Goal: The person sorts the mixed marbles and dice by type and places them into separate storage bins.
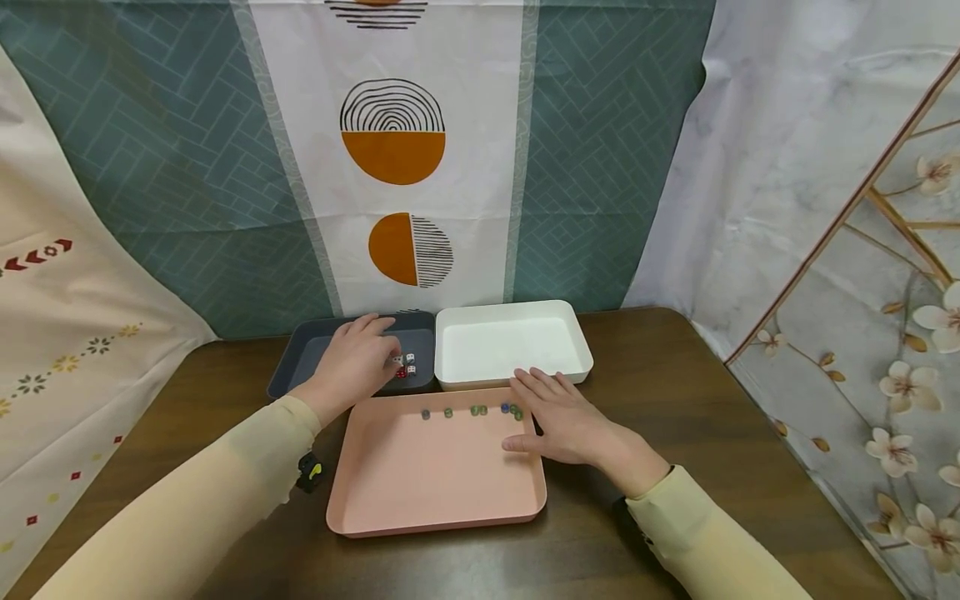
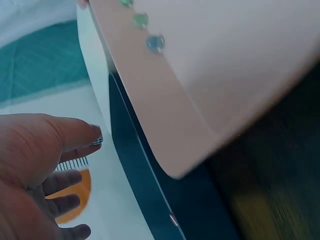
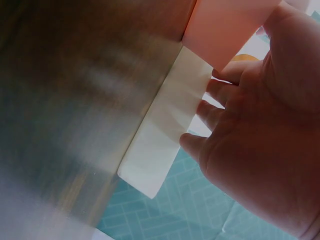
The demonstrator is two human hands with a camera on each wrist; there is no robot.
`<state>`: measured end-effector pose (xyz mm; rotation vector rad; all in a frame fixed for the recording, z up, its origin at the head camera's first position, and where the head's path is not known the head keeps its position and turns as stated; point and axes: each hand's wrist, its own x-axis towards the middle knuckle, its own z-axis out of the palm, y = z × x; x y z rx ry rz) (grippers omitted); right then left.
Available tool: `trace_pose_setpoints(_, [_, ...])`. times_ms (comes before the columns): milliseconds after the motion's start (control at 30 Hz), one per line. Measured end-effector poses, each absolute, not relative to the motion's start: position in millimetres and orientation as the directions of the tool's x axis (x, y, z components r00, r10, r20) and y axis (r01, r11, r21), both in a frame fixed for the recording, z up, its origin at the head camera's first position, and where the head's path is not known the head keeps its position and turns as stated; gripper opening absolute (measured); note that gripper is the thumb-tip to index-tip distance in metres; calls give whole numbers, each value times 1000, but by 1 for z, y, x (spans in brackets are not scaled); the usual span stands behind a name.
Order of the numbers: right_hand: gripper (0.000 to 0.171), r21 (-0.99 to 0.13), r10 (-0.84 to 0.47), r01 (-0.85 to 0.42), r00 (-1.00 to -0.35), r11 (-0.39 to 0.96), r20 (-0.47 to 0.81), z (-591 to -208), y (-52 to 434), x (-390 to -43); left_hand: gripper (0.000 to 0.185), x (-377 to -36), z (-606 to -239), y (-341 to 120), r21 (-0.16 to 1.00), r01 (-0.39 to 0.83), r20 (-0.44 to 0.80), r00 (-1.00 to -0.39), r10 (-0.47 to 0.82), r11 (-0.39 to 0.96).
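Observation:
My left hand (image 1: 356, 362) is over the dark blue tray (image 1: 300, 350), pinching a small spotted die (image 2: 98, 141) between thumb and forefinger; its other fingers spread loosely in the left wrist view. Below the fingertips, a red die (image 1: 401, 373) and white dice (image 1: 411, 370) lie in that tray. My right hand (image 1: 562, 417) holds nothing, its fingers extended over the near right rim of the white tray (image 1: 517, 312) and its thumb over the pink tray (image 1: 435, 483). Several green and blue glass marbles (image 1: 448, 412) lie along the pink tray's far side.
Side by side at the back, the dark blue and white trays stand before a patterned curtain (image 1: 600, 167). The pink tray is nearer, on the brown wooden table (image 1: 637, 358). Light cloths hang at both sides.

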<state>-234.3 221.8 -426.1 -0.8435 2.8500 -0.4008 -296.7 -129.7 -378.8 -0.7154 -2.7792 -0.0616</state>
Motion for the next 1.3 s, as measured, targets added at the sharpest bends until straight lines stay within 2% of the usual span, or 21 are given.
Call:
trace_pose_setpoints(700, [100,-305,-552,-513,-832,802,-55,-427,224,-236,17,-326,-405,-164,57,372,125,-924,363,927])
trace_pose_setpoints(1300, [100,-293,-545,-506,-836,811,-64,-427,222,-236,11,-334,-417,-164,65,365,89,-929,359,929])
